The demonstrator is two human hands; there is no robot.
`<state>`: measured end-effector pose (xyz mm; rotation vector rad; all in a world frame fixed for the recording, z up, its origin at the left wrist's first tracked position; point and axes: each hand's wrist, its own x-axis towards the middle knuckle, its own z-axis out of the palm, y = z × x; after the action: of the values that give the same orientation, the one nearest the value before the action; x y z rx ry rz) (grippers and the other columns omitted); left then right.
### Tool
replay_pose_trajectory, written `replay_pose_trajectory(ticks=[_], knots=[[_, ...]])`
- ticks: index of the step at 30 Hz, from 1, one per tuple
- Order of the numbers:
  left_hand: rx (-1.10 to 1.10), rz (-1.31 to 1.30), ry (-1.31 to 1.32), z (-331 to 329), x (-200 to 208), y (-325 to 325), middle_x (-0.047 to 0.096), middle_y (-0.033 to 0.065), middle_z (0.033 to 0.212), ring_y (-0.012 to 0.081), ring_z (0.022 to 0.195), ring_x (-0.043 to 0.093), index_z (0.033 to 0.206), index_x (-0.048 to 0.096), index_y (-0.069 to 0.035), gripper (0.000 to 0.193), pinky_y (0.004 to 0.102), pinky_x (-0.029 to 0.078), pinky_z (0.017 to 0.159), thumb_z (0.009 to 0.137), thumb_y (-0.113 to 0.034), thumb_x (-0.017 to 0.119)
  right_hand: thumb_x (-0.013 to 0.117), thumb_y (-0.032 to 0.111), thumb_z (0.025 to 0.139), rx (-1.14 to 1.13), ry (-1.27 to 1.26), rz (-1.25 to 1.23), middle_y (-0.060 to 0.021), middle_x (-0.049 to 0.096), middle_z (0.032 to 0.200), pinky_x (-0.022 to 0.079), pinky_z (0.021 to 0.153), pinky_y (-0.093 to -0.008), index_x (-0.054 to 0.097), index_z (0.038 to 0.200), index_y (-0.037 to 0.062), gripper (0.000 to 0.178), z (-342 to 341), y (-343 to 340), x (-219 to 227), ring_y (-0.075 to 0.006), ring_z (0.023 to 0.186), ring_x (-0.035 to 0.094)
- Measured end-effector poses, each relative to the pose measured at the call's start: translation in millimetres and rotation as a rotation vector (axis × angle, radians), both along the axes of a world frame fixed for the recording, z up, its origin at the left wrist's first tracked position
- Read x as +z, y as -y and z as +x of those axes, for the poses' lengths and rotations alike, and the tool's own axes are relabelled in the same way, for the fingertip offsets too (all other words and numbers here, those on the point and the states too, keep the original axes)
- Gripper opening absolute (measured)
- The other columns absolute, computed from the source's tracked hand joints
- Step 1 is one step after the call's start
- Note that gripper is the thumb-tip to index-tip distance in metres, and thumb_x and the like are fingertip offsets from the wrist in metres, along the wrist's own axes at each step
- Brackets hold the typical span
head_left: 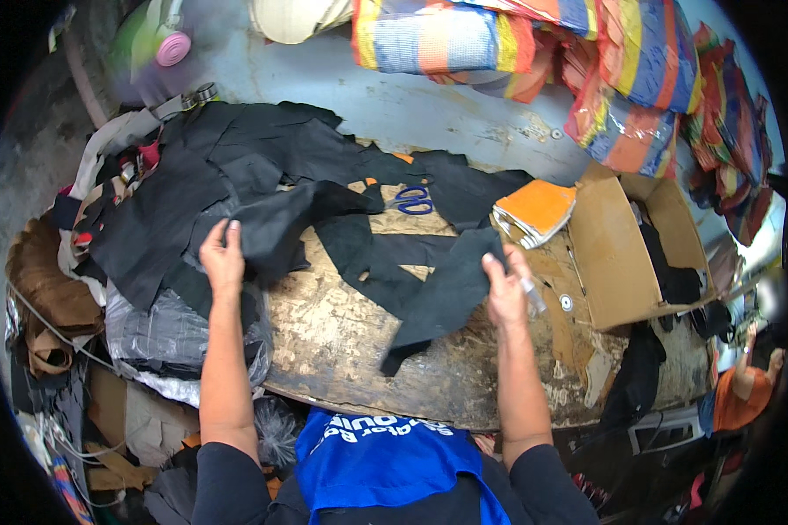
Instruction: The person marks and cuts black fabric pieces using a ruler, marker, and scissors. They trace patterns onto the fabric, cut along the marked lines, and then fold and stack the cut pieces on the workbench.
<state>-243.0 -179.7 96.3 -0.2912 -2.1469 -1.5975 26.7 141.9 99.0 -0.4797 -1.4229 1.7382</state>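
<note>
My left hand (pixel 223 252) pinches the edge of a black leather-like piece (pixel 293 214), raised over the left of the worktable. My right hand (pixel 506 284) grips the corner of another black piece (pixel 446 284), thumb on top, its lower end hanging toward the front edge. Whether the two pieces are joined cannot be told. Between my hands lie dark cut scraps (pixel 346 245) with bare wood showing through. Blue-handled scissors (pixel 413 201) rest beyond them, their blades hidden. A small clear object (pixel 532 296) shows by my right hand; whether I hold it is unclear.
A heap of black sheets (pixel 166 201) covers the table's left. Orange and white folded cloth (pixel 536 208) lies near a cardboard box (pixel 617 254) at right. Striped woven sacks (pixel 525 52) overhang the back. Another person in orange (pixel 742 395) is at far right.
</note>
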Motion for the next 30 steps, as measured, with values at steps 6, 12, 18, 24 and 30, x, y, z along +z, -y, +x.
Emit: replay_pose_trajectory(ticks=[6,12,18,24,30], knots=[[0.002,0.024,-0.181,-46.4,44.5,27.8,0.066,0.0145,0.099,0.0165,0.090,0.060,0.108,0.061,0.009,0.034,0.0278,0.045,0.085,0.087,-0.018,0.064,0.062,0.004,0.085,-0.066,-0.127,0.155,-0.0047,0.060,0.094,0.048,0.077,-0.0245,0.056,0.101,0.0002,0.017,27.9,-59.1,67.1,-0.0097,0.084,0.055],[0.072,0.018,-0.281,-91.6,117.3,31.0,0.063,0.0171,0.110,0.0193,0.100,0.058,0.118,0.056,0.007,0.040,0.0288,0.042,0.091,0.090,-0.021,0.059,0.060,0.001,0.084,-0.125,-0.151,0.115,-0.0076,0.061,0.093,0.050,0.077,-0.0272,0.055,0.102,-0.0014,0.019,39.5,-73.0,136.7,-0.0132,0.082,0.059],[-0.515,-0.207,-0.293,40.6,146.3,-61.1,0.029,0.0261,0.142,0.0330,0.132,0.032,0.144,0.015,0.000,0.122,0.0409,0.028,0.107,0.052,-0.037,0.088,0.062,-0.003,0.079,0.019,-0.354,0.013,-0.0121,0.058,0.100,0.052,0.078,-0.0299,0.044,0.117,-0.0037,0.043,4.6,-12.4,191.6,-0.0190,0.087,0.060],[-1.204,0.228,0.382,175.5,139.4,-135.1,0.055,0.0099,0.117,0.0179,0.108,0.053,0.129,0.042,0.002,0.067,0.0314,0.042,0.095,0.066,-0.001,0.067,0.066,0.016,0.086,0.459,-0.231,0.304,-0.0056,0.058,0.093,0.053,0.068,-0.0307,0.049,0.113,0.0043,0.034,-32.5,68.2,197.9,-0.0158,0.083,0.061],[-1.237,0.334,0.520,129.0,183.3,-95.9,0.061,0.0060,0.089,0.0123,0.072,0.061,0.102,0.056,0.003,0.033,0.0261,0.051,0.068,0.069,0.004,0.054,0.071,0.029,0.081,0.481,-0.333,0.417,-0.0056,0.059,0.104,0.046,0.085,-0.0288,0.054,0.107,0.0024,0.041,-43.6,15.7,142.8,-0.0126,0.095,0.055]])
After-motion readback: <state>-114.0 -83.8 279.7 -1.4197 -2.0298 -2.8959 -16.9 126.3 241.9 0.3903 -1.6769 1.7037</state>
